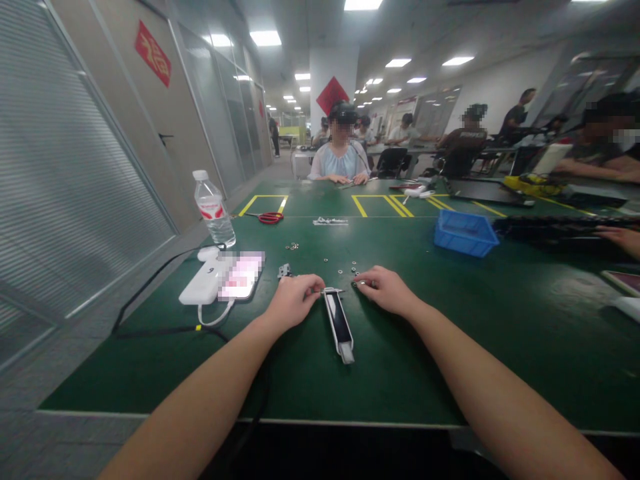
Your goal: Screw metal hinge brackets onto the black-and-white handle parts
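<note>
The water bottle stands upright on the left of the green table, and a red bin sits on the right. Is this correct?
No. The head view shows the bin is blue, not red; the rest is right.

Your left hand (293,301) grips the top of a narrow metal bracket (339,324). Your right hand (385,291) pinches small washers (356,272) beside it.

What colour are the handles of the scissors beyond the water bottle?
Red. The scissors show best in the head view.
</note>
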The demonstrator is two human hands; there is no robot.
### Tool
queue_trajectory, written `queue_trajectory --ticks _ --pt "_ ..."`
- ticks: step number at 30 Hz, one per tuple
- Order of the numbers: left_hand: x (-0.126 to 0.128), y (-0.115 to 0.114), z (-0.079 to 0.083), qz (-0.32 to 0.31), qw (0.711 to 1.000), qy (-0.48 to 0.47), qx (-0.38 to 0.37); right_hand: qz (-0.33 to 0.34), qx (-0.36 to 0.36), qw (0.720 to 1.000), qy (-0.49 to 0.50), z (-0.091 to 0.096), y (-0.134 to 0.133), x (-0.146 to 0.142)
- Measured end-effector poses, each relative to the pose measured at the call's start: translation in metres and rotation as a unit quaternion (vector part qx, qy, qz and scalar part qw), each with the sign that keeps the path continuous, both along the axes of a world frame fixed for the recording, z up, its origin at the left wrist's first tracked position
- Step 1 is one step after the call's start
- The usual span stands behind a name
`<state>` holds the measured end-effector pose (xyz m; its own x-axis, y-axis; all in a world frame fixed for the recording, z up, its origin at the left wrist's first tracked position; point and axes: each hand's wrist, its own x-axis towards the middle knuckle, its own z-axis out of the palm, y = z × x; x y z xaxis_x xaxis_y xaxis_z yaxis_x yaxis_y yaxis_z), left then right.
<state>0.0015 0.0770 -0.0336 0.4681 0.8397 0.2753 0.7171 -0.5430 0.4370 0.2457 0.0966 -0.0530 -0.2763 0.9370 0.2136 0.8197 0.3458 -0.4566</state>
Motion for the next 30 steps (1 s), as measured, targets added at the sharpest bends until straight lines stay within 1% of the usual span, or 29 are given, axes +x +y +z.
queue_trajectory --ticks 8,24,30 --pt "0.0023 -0.0027 0.0015 -0.006 1.000 0.009 -0.004 0.009 -0.008 1.000 0.001 0.0011 -0.0017 -0.0013" --pt "0.0013 -0.0042 -0.0027 -0.008 1.000 -0.002 -0.001 0.012 -0.009 1.000 -0.023 0.0019 -0.0010 -0.0029" --pt "0.0014 -0.0050 -0.0017 -0.009 1.000 0.003 0.003 0.011 -0.017 1.000 -0.021 0.0076 -0.0042 -0.0063"
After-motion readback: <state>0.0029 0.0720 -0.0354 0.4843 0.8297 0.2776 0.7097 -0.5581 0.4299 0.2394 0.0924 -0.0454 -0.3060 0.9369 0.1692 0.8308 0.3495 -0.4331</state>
